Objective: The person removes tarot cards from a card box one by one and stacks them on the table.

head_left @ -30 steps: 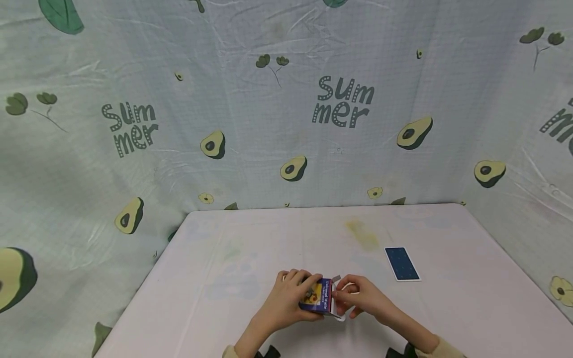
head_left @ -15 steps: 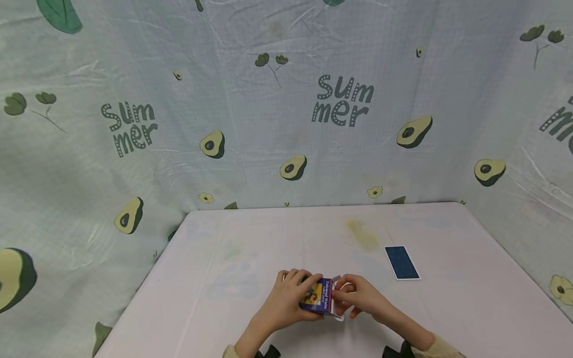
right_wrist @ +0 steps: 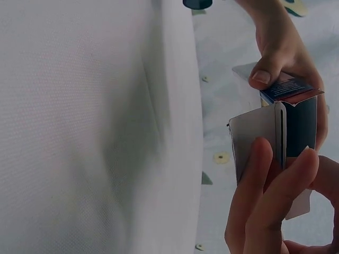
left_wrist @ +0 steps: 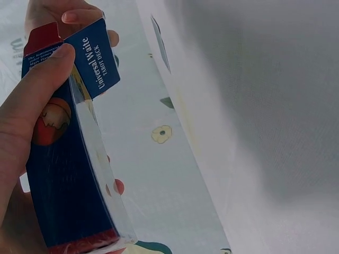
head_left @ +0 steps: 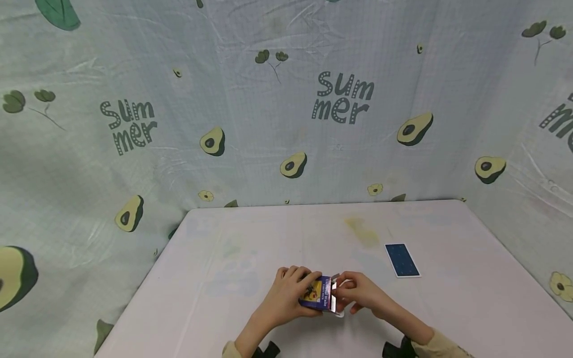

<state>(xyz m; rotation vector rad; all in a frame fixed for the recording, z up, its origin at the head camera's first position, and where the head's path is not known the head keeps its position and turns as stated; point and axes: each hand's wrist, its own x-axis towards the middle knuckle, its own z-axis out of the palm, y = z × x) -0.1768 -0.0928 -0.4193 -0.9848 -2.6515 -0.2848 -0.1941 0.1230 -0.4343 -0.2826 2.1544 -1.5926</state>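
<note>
A blue tarot card box (head_left: 317, 294) with a yellow picture is held over the near part of the table. My left hand (head_left: 288, 298) grips it from the left, the thumb along one narrow side (left_wrist: 58, 174). At the box's right end the lid flap printed "Universal Waite" (left_wrist: 95, 58) stands folded out. My right hand (head_left: 360, 294) has curled fingers at this end and pinches the edge there. In the right wrist view the right fingers (right_wrist: 259, 174) lie against a pale panel (right_wrist: 254, 129); what lies between them is partly hidden.
A dark blue card (head_left: 403, 260) with a white border lies on the white-covered table (head_left: 268, 233), right of the hands. Behind and at the sides hangs a cloth (head_left: 250, 119) printed with avocados and "summer".
The box has tipped slightly, showing more of its right end. Both hands stay almost where they were, and the whole scene sits a little higher in the head view.
</note>
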